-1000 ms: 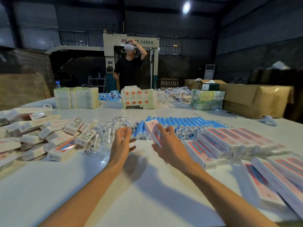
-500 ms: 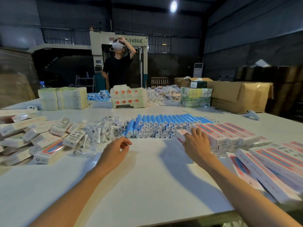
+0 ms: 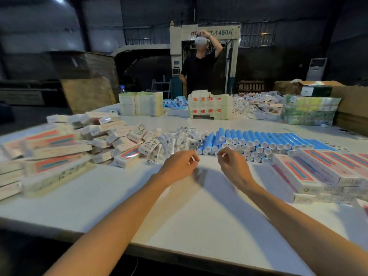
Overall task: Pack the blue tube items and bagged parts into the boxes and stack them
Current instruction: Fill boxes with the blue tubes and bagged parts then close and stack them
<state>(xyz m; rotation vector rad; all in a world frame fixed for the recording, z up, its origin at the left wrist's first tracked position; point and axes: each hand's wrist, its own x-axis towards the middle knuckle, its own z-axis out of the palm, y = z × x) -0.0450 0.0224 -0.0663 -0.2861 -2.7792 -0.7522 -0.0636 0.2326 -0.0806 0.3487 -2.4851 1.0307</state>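
White table (image 3: pixel 179 206), dim warehouse. Right hand (image 3: pixel 233 166) no longer holds the box it carried a second ago and is back just in front of the blue tubes (image 3: pixel 258 140). Left hand (image 3: pixel 179 166) hangs beside it. Fingers on both are loosely curled, with white flecks at the tips; cannot tell if they pinch anything. Bagged parts (image 3: pixel 179 138) sit left of the tubes, stacked boxes (image 3: pixel 318 168) right, loose boxes (image 3: pixel 59 148) far left. One box looks stacked; next pickup likely.
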